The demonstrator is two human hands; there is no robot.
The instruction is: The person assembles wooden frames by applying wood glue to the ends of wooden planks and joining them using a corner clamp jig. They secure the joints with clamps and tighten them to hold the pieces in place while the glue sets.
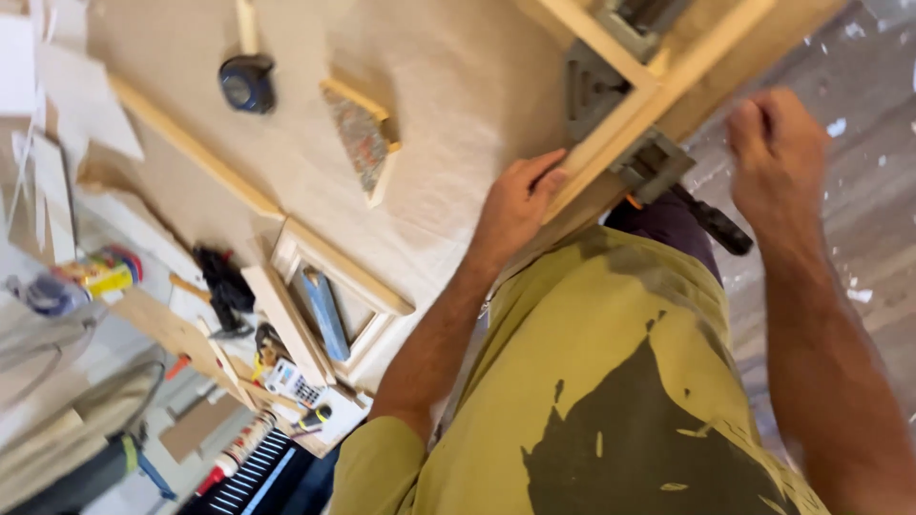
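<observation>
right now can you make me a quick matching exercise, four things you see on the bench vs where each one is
Things:
1. tape measure
2. left hand
3. calculator
4. corner clamp

Places:
a. at the bench's near edge, among small tools
b. on the joined corner of the wooden frame
c. far across the bench, by a wood strip
d. resting on the frame's outer strip

Pairs: 1-c, 2-d, 3-a, 4-b

A squat bottle (103,272) with a yellow label and a red end lay on its side at the left edge of the bench, beside a blurred blue-grey container (43,294). Lower down, a white tube (234,456) with a red tip lay slanted, near a small white calculator (294,383) with a pale screen
</observation>
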